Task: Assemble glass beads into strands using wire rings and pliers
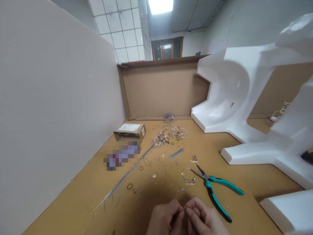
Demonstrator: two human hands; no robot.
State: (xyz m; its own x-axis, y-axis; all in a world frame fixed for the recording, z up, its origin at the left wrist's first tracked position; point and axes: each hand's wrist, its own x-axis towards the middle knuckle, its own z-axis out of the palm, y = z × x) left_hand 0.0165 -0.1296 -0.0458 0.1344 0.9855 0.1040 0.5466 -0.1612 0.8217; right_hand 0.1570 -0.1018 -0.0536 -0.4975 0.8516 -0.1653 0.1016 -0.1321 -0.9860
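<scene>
Left of the pliers (207,178), the left hand (164,215) and right hand (204,213) are pinching a tiny piece (185,207), apparently shaping it, next needing steadiness.

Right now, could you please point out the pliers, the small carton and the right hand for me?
Pliers (206,178), head view: on the pivot.
Small carton (130,127), head view: on its top panel.
Right hand (207,216), head view: on the hand's middle.
</scene>
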